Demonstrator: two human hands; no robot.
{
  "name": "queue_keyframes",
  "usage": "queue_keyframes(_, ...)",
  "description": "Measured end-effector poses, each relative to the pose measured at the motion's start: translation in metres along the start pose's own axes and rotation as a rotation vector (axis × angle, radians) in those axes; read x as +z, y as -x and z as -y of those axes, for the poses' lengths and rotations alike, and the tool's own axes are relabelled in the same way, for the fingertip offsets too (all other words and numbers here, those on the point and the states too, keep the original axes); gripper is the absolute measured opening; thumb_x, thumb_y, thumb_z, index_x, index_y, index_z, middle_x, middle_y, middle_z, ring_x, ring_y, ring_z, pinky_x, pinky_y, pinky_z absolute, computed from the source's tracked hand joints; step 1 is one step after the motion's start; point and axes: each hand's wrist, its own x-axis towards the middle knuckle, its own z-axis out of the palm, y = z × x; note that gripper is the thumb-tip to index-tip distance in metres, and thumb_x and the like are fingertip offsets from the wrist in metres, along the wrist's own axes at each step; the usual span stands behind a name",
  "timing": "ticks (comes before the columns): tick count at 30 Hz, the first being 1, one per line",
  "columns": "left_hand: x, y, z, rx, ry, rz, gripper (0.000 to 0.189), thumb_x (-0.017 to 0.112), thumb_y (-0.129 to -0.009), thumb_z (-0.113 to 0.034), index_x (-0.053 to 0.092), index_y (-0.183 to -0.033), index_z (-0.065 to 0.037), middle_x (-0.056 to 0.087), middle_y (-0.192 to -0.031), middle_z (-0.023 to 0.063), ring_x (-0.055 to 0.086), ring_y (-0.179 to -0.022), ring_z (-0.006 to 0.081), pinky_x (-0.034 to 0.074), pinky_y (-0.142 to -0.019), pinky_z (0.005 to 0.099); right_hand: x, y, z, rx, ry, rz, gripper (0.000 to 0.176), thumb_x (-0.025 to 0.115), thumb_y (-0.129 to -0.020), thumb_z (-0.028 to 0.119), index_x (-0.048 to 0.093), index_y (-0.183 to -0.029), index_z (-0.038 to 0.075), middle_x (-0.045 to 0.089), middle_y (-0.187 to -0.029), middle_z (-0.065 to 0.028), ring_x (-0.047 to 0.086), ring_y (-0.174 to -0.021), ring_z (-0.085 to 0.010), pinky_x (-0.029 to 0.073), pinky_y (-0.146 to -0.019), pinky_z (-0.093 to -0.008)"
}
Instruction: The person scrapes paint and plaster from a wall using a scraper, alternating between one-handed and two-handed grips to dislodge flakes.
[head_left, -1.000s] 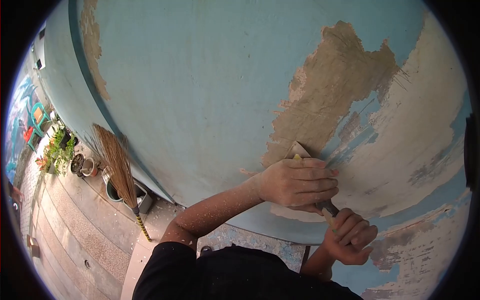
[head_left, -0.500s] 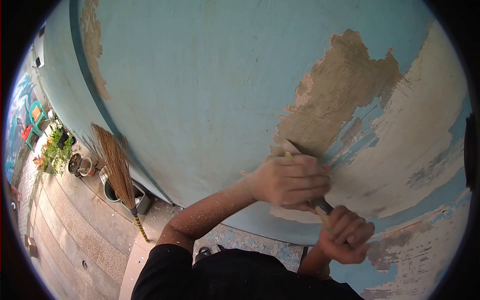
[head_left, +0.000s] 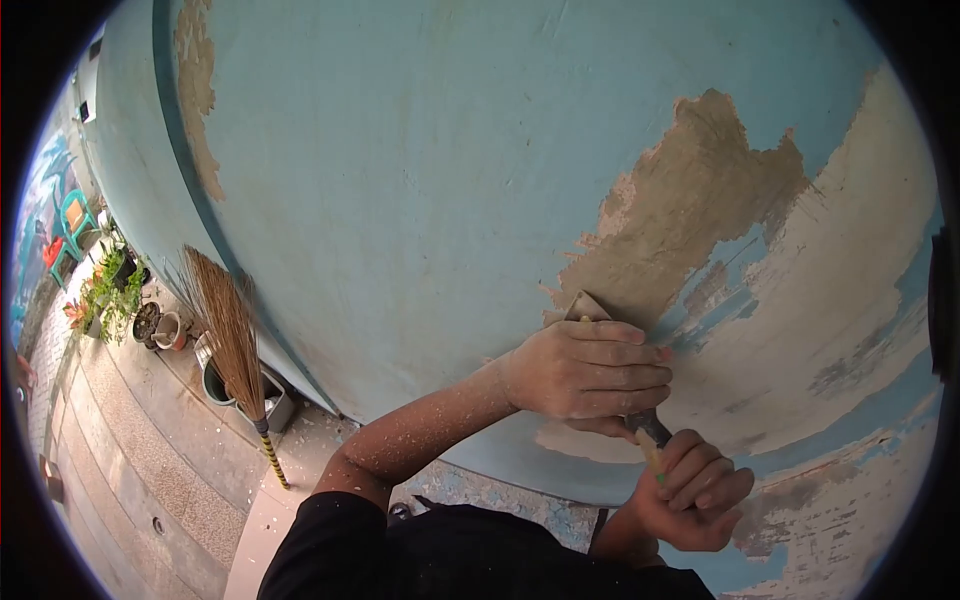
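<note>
My left hand (head_left: 600, 372) is closed over the front part of a paint scraper, its fingers wrapped across the tool. The scraper (head_left: 588, 307) shows its flat metal blade past my knuckles, at the lower edge of a bare patch on the wall. Behind, my right hand (head_left: 697, 492) grips the rear end of the handle. The handle is partly visible between the two hands. Blue paint (head_left: 430, 180) covers much of the wall (head_left: 690, 210), with ragged edges around exposed grey-brown plaster. Pale flakes dot my left forearm.
A stick broom (head_left: 230, 345) with a striped handle leans at the wall's left, by a grey container (head_left: 283, 408). Potted plants (head_left: 115, 290) and a green chair (head_left: 76, 215) stand farther left. Paint chips litter the floor (head_left: 480, 485) below.
The wall appears slightly lower in view. Both hands and the scraper have shifted slightly downward in the picture, and more of the blade's face shows. The two-handed grip is unchanged.
</note>
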Motion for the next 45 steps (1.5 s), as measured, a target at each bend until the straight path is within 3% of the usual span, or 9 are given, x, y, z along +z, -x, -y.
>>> queue_keyframes(4, 0.002, 0.009, -0.006, -0.074, -0.059, 0.008, 0.038, 0.074, -0.087, -0.042, 0.075, -0.110, -0.011, 0.073, -0.113, 0.0004, 0.067, -0.115, 0.0184, 0.048, -0.103, 0.0365, -0.026, -0.003, -0.007, 0.158, -0.094, -0.016, 0.033, 0.053, -0.100, 0.036, 0.047, -0.080, 0.011, 0.038, -0.047, -0.0003, 0.037, -0.037, -0.0149, 0.041, -0.052, -0.0348)
queue_keyframes(8, 0.010, 0.001, -0.014, -0.075, 0.127, -0.005, 0.045, 0.078, -0.079, -0.038, 0.072, -0.110, -0.007, 0.070, -0.115, 0.0044, 0.064, -0.119, 0.0219, 0.049, -0.105, 0.0393, -0.022, 0.003, 0.015, 0.091, -0.044, 0.017, 0.033, 0.054, -0.101, 0.031, 0.047, -0.077, 0.011, 0.039, -0.047, -0.0012, 0.040, -0.038, -0.0150, 0.043, -0.055, -0.0365)
queue_keyframes(10, 0.005, 0.006, -0.003, -0.036, 0.033, 0.015, 0.037, 0.073, -0.088, -0.044, 0.075, -0.105, -0.011, 0.073, -0.115, 0.0020, 0.066, -0.117, 0.0201, 0.047, -0.104, 0.0371, -0.017, 0.004, -0.004, 0.085, -0.094, 0.001, 0.034, 0.055, -0.101, 0.032, 0.047, -0.075, 0.011, 0.039, -0.046, -0.0013, 0.040, -0.039, -0.0154, 0.043, -0.055, -0.0364)
queue_keyframes(16, -0.008, 0.022, 0.006, -0.101, -0.124, -0.066, 0.036, 0.071, -0.090, -0.043, 0.075, -0.106, -0.011, 0.073, -0.113, 0.0022, 0.067, -0.116, 0.0191, 0.046, -0.105, 0.0370, -0.014, -0.020, -0.014, 0.224, -0.109, 0.106, 0.040, 0.057, -0.099, 0.036, 0.045, -0.071, 0.011, 0.038, -0.044, -0.0013, 0.039, -0.038, -0.0177, 0.042, -0.051, -0.0366)
queue_keyframes(22, 0.026, 0.012, -0.026, -0.148, 0.042, -0.080, 0.039, 0.073, -0.088, -0.045, 0.075, -0.109, -0.011, 0.073, -0.111, 0.0016, 0.067, -0.116, 0.0188, 0.046, -0.104, 0.0369, -0.015, -0.009, 0.017, 0.147, 0.015, 0.070, 0.037, 0.049, -0.100, 0.038, 0.042, -0.075, 0.012, 0.033, -0.044, 0.0010, 0.033, -0.036, -0.0117, 0.036, -0.050, -0.0294)
queue_keyframes(33, 0.024, 0.010, -0.024, -0.163, -0.068, -0.041, 0.035, 0.076, -0.086, -0.043, 0.075, -0.103, -0.013, 0.074, -0.111, 0.0000, 0.068, -0.113, 0.0185, 0.048, -0.105, 0.0363, -0.040, -0.014, 0.001, 0.188, -0.217, 0.051, 0.034, 0.053, -0.100, 0.036, 0.048, -0.079, 0.010, 0.039, -0.045, -0.0007, 0.036, -0.038, -0.0143, 0.040, -0.053, -0.0358)
queue_keyframes(37, 0.016, 0.032, -0.013, -0.214, -0.107, -0.082, 0.039, 0.077, -0.084, -0.046, 0.076, -0.104, -0.012, 0.075, -0.106, 0.0003, 0.069, -0.111, 0.0204, 0.049, -0.101, 0.0377, -0.030, -0.018, -0.015, 0.225, -0.132, 0.164, 0.033, 0.053, -0.099, 0.037, 0.050, -0.081, 0.009, 0.039, -0.046, -0.0007, 0.038, -0.038, -0.0147, 0.039, -0.050, -0.0357)
queue_keyframes(41, 0.021, 0.006, -0.036, -0.200, 0.091, -0.060, 0.043, 0.078, -0.080, -0.042, 0.072, -0.108, -0.010, 0.071, -0.113, 0.0044, 0.065, -0.117, 0.0208, 0.049, -0.105, 0.0405, -0.025, -0.015, 0.022, 0.186, -0.100, 0.094, 0.034, 0.053, -0.098, 0.036, 0.051, -0.079, 0.008, 0.042, -0.047, -0.0010, 0.037, -0.038, -0.0152, 0.039, -0.049, -0.0362)
queue_keyframes(45, 0.015, 0.028, -0.015, -0.158, -0.009, -0.095, 0.043, 0.078, -0.081, -0.042, 0.072, -0.108, -0.009, 0.071, -0.113, 0.0046, 0.065, -0.117, 0.0215, 0.048, -0.105, 0.0409, -0.023, -0.010, -0.008, 0.149, -0.104, 0.053, 0.034, 0.053, -0.098, 0.036, 0.051, -0.078, 0.008, 0.042, -0.047, -0.0009, 0.037, -0.037, -0.0150, 0.039, -0.049, -0.0360)
